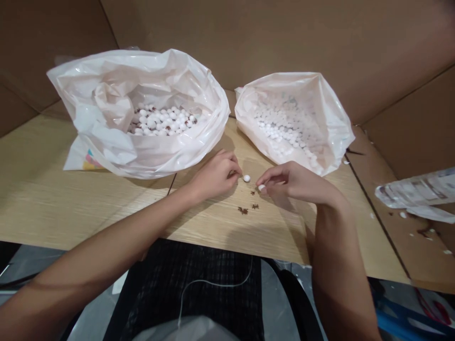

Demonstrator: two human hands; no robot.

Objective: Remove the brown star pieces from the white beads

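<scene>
Left hand (215, 176) closed just beside a white ball (246, 178), right hand (293, 182) pinching something (262, 188) (too small to tell), more balls (159, 121) in the left bag (177, 158) and right bag (302, 113)

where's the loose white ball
In the head view, the white ball sits on the table between the left hand and right hand, above brown bits.
</scene>
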